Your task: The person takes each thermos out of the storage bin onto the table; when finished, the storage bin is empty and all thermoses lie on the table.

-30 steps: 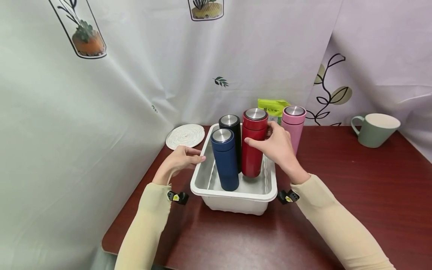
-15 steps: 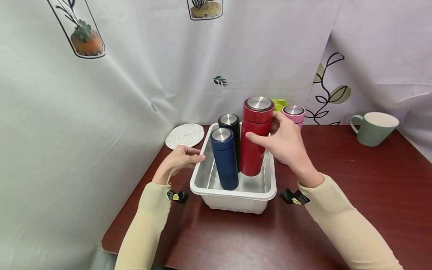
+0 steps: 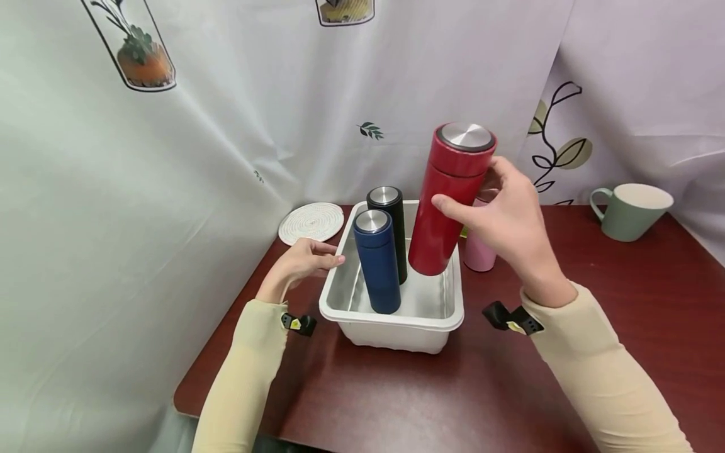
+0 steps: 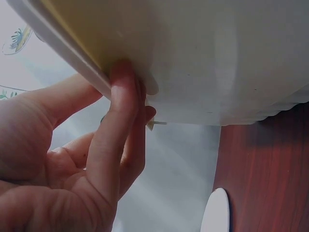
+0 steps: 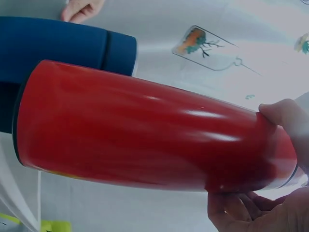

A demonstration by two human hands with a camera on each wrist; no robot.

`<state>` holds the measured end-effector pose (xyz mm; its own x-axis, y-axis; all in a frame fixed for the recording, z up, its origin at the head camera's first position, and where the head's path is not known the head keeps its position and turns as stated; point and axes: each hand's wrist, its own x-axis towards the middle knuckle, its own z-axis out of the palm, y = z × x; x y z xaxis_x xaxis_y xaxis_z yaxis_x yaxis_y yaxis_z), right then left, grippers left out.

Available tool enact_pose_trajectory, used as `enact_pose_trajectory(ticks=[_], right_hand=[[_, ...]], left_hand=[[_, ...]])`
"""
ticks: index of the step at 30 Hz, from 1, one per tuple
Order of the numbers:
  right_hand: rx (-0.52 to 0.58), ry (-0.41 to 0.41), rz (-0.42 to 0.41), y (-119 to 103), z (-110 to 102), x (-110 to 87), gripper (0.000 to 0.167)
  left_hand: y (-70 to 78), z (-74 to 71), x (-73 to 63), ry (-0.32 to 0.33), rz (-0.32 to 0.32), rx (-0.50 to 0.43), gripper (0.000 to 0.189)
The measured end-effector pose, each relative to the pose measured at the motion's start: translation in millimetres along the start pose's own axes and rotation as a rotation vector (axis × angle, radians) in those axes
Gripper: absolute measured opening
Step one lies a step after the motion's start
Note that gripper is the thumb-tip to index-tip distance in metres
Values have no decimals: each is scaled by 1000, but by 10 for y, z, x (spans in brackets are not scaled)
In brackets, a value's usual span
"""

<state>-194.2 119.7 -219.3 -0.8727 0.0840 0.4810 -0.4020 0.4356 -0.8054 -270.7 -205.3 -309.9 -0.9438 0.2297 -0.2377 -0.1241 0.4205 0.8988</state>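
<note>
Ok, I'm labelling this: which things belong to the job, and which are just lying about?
Job:
red flask (right hand)
tub (left hand)
blue flask, black flask (inside tub)
probably pink flask, beside it

Lying about, apparently:
mug
coaster
green packet, mostly hidden

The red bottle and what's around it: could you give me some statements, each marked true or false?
1. The right hand holds the red bottle. True.
2. The blue bottle is outside the white basin. False: the blue bottle stands inside the white basin.
3. The left hand holds the green mug. False: the left hand pinches the white basin's rim.
4. The pink bottle stands outside the white basin. True.
5. The green mug stands upright. True.
</note>
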Motion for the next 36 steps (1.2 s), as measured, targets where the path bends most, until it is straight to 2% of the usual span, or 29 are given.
enact_pose_trajectory(ticks=[5, 13, 18, 26, 36], right_hand=[[-8, 53, -30, -12, -127, 13, 60], [42, 124, -55, 48, -339, -31, 56], [34, 143, -36, 87, -443, -63, 58], [-15, 111, -13, 268, -562, -114, 61], [-196, 58, 3, 606, -689, -149, 65]], left_hand=[[15, 11, -10, -3, -4, 4, 57], [-30, 49, 30, 5, -5, 4, 53], [-14, 33, 15, 10, -15, 13, 53], [-10, 15, -28, -1, -15, -5, 55], [24, 15, -35, -8, -11, -21, 53]])
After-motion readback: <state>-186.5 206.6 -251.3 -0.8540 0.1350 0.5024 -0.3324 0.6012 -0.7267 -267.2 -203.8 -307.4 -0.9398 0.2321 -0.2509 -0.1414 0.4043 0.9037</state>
